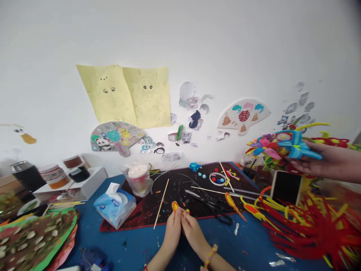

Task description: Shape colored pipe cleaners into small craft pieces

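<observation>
My left hand (173, 225) and my right hand (192, 228) meet at the front edge of the dark mat (135, 210), fingertips pinched together. Between them is a small orange and yellow pipe-cleaner piece (175, 206), looped at its upper end; my fingers hide its lower part. Black-handled scissors (216, 210) lie just to the right, partly open. Beyond them rest two similar orange-yellow pipe-cleaner pieces, one a narrow petal shape (231, 202). A thin wooden stick (161, 203) lies left of my hands.
At right, another person's hand (307, 158) holds a blue pipe-cleaner flower (299, 146) above a phone (286, 187). Red and yellow pipe cleaners (318, 229) heap in front. A tissue pack (115, 205), a bagged cup (138, 180) and a blue glue gun (94, 259) stand left.
</observation>
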`<action>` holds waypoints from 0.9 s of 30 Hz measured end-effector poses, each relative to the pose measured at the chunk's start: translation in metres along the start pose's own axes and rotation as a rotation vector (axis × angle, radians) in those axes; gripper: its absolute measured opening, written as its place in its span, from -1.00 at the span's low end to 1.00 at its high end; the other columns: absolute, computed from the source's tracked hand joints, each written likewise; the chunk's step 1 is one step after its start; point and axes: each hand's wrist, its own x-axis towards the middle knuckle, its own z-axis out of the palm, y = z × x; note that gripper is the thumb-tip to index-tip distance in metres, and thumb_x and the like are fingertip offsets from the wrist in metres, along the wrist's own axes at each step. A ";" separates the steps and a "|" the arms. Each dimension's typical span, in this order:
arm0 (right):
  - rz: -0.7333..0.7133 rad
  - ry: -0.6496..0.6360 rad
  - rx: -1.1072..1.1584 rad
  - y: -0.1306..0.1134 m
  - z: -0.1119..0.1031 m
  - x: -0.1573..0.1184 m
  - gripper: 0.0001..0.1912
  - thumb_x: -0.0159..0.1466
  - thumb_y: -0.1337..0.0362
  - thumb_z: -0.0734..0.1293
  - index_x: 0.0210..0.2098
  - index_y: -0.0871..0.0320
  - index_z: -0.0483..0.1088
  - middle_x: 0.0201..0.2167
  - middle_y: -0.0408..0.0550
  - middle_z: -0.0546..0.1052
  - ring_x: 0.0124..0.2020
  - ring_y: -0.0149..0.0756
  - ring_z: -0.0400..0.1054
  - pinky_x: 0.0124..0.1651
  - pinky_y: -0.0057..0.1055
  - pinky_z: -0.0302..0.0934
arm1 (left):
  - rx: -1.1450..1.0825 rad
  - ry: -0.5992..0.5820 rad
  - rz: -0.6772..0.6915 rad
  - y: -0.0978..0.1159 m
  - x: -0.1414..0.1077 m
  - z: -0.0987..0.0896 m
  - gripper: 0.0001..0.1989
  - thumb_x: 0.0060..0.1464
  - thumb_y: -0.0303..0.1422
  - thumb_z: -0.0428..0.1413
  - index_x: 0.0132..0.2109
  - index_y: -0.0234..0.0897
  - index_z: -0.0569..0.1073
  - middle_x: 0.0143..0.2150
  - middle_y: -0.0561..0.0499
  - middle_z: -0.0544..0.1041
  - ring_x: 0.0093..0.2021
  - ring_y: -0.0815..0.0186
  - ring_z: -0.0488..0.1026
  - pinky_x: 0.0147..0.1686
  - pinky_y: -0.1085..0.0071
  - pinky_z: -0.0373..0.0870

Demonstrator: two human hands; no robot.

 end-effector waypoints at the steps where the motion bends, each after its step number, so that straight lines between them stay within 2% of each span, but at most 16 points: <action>1: 0.003 -0.001 -0.004 0.000 0.000 0.000 -0.52 0.20 -0.02 0.13 -0.17 0.24 0.41 -0.19 0.13 0.47 -0.10 -0.14 0.30 -0.01 -0.25 0.11 | -0.003 0.002 0.001 0.000 0.000 0.000 -0.52 -0.05 0.03 -0.04 -0.40 -0.37 0.41 -0.42 -0.07 0.49 -0.33 0.21 0.40 -0.23 0.38 0.28; 8: 0.017 0.015 -0.006 0.003 -0.001 -0.002 -0.55 0.17 -0.02 0.16 -0.24 0.23 0.42 -0.29 0.07 0.48 -0.23 -0.18 0.32 -0.11 -0.30 0.15 | 0.003 -0.038 0.033 0.002 -0.004 0.000 -0.52 0.03 -0.01 -0.10 -0.36 -0.39 0.40 -0.37 -0.11 0.49 -0.30 0.22 0.41 -0.22 0.38 0.28; 12: 0.043 0.028 0.004 0.007 -0.002 -0.003 -0.57 0.16 -0.04 0.17 -0.32 0.21 0.40 -0.48 -0.03 0.44 -0.44 -0.29 0.28 -0.32 -0.37 0.17 | 0.020 -0.050 0.044 0.002 -0.003 0.002 -0.51 0.04 0.00 -0.12 -0.37 -0.39 0.39 -0.39 -0.10 0.49 -0.32 0.24 0.40 -0.25 0.40 0.29; 15: 0.117 0.025 0.049 0.011 -0.004 -0.003 -0.55 0.12 -0.11 0.17 -0.42 0.19 0.34 -0.69 -0.18 0.25 -0.65 -0.42 0.10 -0.57 -0.45 0.02 | 0.033 -0.069 0.039 0.000 -0.001 0.005 -0.51 0.04 0.00 -0.14 -0.38 -0.39 0.39 -0.41 -0.09 0.48 -0.35 0.24 0.40 -0.30 0.42 0.30; 17: 0.162 0.013 0.085 0.013 -0.005 -0.004 -0.55 0.09 -0.13 0.18 -0.49 0.18 0.27 -0.74 -0.27 0.11 -0.71 -0.48 -0.04 -0.64 -0.48 -0.14 | 0.056 -0.084 0.042 -0.001 -0.001 0.005 -0.51 0.06 -0.01 -0.15 -0.38 -0.38 0.39 -0.44 -0.07 0.48 -0.39 0.25 0.40 -0.33 0.43 0.30; 21: 0.198 -0.014 0.102 0.014 -0.005 -0.006 -0.56 0.07 -0.13 0.20 -0.52 0.15 0.18 -0.73 -0.30 0.05 -0.71 -0.51 -0.12 -0.65 -0.48 -0.22 | 0.136 -0.085 0.067 -0.004 -0.002 0.000 -0.52 0.08 -0.04 -0.17 -0.41 -0.36 0.41 -0.44 -0.06 0.49 -0.41 0.26 0.40 -0.34 0.44 0.28; 24: 0.203 -0.027 0.086 0.015 -0.004 -0.005 -0.58 0.09 -0.10 0.21 -0.52 0.16 0.18 -0.71 -0.29 0.07 -0.69 -0.51 -0.10 -0.64 -0.48 -0.20 | 0.127 -0.095 0.055 -0.004 -0.002 -0.003 -0.52 0.09 -0.06 -0.18 -0.40 -0.38 0.42 -0.41 -0.08 0.50 -0.37 0.24 0.40 -0.33 0.44 0.28; 27: 0.196 -0.042 0.072 0.016 -0.003 -0.003 -0.61 0.12 -0.07 0.20 -0.48 0.17 0.25 -0.71 -0.25 0.13 -0.67 -0.46 -0.01 -0.61 -0.47 -0.12 | 0.083 -0.076 0.030 -0.002 -0.002 -0.004 -0.52 0.10 -0.07 -0.18 -0.37 -0.40 0.41 -0.40 -0.09 0.49 -0.37 0.25 0.40 -0.34 0.44 0.28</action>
